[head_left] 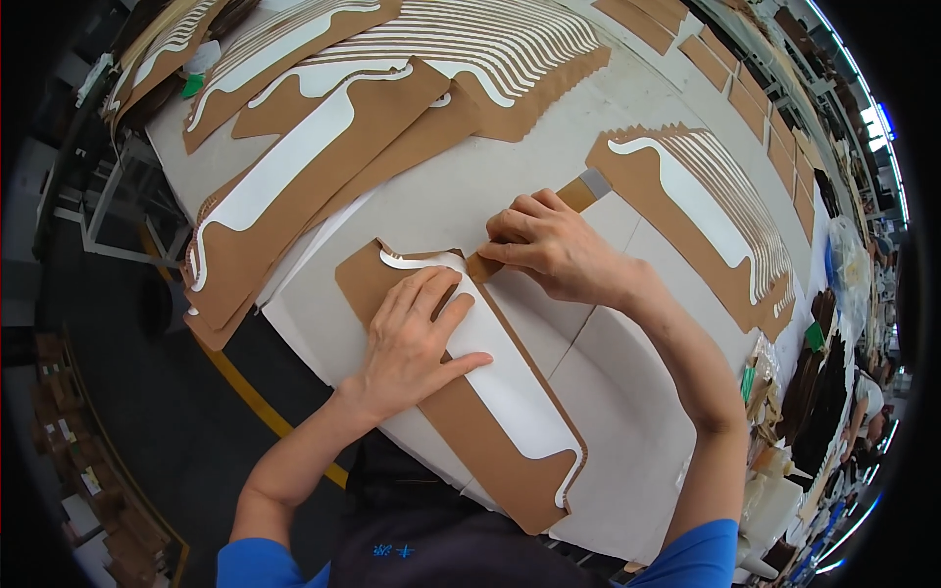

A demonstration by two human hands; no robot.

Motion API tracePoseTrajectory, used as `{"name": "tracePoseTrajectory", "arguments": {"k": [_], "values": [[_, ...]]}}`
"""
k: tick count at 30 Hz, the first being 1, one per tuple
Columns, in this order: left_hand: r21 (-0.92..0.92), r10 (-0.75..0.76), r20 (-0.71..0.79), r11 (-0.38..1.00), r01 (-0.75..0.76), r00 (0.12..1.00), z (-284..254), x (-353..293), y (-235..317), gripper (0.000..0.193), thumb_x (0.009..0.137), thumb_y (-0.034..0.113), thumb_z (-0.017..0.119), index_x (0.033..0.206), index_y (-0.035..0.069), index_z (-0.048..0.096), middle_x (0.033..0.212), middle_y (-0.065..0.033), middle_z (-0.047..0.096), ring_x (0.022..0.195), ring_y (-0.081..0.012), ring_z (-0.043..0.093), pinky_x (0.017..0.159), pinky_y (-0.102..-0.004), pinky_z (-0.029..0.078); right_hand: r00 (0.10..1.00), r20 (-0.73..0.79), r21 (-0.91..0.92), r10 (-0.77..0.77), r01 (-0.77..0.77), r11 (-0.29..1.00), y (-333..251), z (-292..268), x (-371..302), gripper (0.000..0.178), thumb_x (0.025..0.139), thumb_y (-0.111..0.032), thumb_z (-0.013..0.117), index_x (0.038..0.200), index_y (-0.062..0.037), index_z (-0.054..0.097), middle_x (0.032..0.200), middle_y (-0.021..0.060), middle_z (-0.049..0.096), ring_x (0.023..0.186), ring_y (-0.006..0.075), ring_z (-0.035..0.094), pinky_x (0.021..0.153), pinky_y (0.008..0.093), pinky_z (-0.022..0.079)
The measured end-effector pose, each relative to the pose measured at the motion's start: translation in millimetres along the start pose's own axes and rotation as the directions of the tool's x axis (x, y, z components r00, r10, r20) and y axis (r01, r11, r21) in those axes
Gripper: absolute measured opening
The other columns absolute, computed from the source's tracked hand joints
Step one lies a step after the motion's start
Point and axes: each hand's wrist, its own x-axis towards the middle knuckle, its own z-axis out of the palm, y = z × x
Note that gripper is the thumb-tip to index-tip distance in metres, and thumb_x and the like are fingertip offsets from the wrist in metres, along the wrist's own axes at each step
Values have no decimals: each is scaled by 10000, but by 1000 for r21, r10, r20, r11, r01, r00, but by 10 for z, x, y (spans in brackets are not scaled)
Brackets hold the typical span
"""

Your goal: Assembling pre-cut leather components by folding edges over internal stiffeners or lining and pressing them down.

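A brown cut-out piece (480, 441) with a white curved strip (510, 387) stuck along it lies on the white table (637, 392) in front of me. My left hand (417, 338) lies flat on this piece, fingers spread, pressing the white strip down. My right hand (549, 245) is at the piece's upper corner, its fingertips pinched on a brown tab at the strip's end. Just past the right hand lies a small brown and grey block (586, 188).
Fanned stacks of the same brown pieces with white strips lie at the upper left (294, 186), along the top (490, 49) and at the right (716, 225). A row of brown sheets (765, 118) runs along the far edge. Dark floor with a yellow line (245, 392) lies to the left.
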Motion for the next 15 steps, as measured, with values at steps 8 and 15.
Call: {"name": "tracePoseTrajectory", "arguments": {"k": [8,15], "values": [[-85,46,30,995,-44,998,56,-420,251,609,769,426,903,1185,33,696,1389,-173,587,1355,-366,530,1086,-490,465,995,74,65,62,-67,996,-528,5,-401,409,739,38,731,1125,-97,745,1155,42,612,1057,244,573,946,395,445],[2,67,47,998,-68,997,46,-428,281,613,823,461,856,1218,24,682,1486,-222,550,1379,-382,508,1120,-501,409,994,101,31,52,-55,998,-512,-41,-339,440,704,35,760,1124,-96,743,1160,40,614,1061,240,569,949,392,445]]}}
